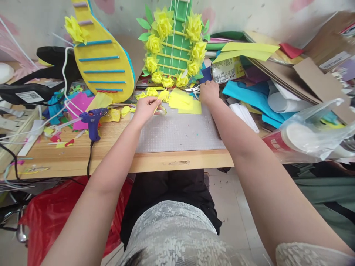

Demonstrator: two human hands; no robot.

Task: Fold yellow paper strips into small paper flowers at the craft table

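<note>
My left hand (146,110) pinches a small yellow paper piece (163,95) between thumb and fingertips above the cutting mat. At the mat's back right, my right hand (209,92) is closed on the handles of a pair of scissors (194,89), whose blades point left; part of the handle is hidden by the fingers. Between my hands lie several yellow paper squares (185,102), loosely overlapped. Behind them stands a green guitar-shaped piece (173,55) with white strings, ringed by yellow paper flowers (163,24) and green leaves.
A yellow guitar-shaped piece (102,66) with blue strips stands back left. In front of it is a purple glue gun (94,122) with a trailing cord, among paper scraps. Cardboard (283,75), blue paper (249,98) and a bagged cup (299,136) crowd the right side. The grey cutting mat (177,135) reaches near the table edge.
</note>
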